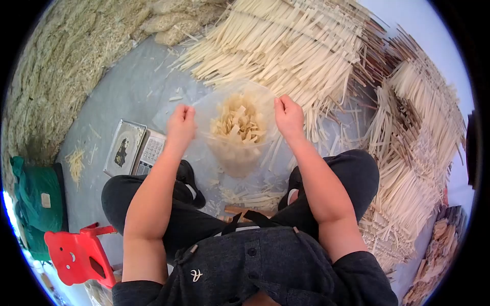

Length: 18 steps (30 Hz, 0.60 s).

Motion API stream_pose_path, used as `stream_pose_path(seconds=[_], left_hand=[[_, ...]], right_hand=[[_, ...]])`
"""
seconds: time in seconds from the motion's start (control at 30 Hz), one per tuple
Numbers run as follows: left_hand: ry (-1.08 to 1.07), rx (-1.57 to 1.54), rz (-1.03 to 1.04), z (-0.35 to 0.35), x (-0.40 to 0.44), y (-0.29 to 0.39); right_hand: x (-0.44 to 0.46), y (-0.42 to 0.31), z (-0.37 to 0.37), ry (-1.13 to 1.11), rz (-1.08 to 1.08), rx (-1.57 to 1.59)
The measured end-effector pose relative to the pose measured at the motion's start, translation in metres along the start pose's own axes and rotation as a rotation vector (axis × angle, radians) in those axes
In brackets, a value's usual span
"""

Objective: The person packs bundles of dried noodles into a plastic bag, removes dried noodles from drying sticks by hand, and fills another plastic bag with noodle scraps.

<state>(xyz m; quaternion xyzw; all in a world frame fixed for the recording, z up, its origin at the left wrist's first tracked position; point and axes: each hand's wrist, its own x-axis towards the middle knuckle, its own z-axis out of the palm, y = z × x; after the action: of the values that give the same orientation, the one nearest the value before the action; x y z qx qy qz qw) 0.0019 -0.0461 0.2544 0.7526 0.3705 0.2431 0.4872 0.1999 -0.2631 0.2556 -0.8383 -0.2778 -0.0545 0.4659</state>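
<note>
A clear plastic bag (235,162) stands on the floor between my feet, its mouth spread wide. Pale, flat dried strips cut into short pieces (240,122) fill its middle. My left hand (181,124) is closed in a pinch on the left side of the bag's rim. On the opposite side, my right hand (289,116) grips the rim between thumb and curled fingers. The bag's film is stretched between both hands.
A digital scale (151,148) with a metal pan sits left of the bag. Long pale strips (286,46) lie piled ahead and along the right. Tangled dry material (56,66) is heaped at left, near a green bag (41,199) and a red bear-shaped chair (76,255).
</note>
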Motion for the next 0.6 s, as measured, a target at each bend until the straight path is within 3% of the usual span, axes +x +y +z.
stream_pose_path(seconds=[0.03, 0.1, 0.23, 0.3, 0.33, 0.47, 0.6], left_hand=[[-0.001, 0.002, -0.002, -0.006, -0.008, 0.010], [0.028, -0.005, 0.249, -0.017, -0.026, 0.036], [0.103, -0.116, 0.287, -0.048, -0.054, 0.103], [-0.016, -0.116, 0.175, -0.064, -0.053, 0.120], [-0.013, -0.115, 0.177, -0.065, -0.047, 0.114], [-0.102, 0.460, 0.094, -0.047, 0.004, 0.023], [-0.108, 0.259, 0.040, -0.029, -0.007, 0.028]], right_hand=[[0.001, -0.008, -0.010, -0.022, -0.046, 0.036], [0.001, -0.034, -0.031, -0.052, -0.088, 0.069], [0.004, -0.092, -0.075, -0.081, -0.169, 0.275], [0.010, -0.093, -0.075, -0.104, -0.169, 0.360], [0.012, -0.084, -0.066, -0.139, -0.109, 0.401], [0.002, -0.016, 0.000, -0.240, 0.034, 0.333], [-0.005, -0.027, 0.007, -0.193, -0.022, 0.231]])
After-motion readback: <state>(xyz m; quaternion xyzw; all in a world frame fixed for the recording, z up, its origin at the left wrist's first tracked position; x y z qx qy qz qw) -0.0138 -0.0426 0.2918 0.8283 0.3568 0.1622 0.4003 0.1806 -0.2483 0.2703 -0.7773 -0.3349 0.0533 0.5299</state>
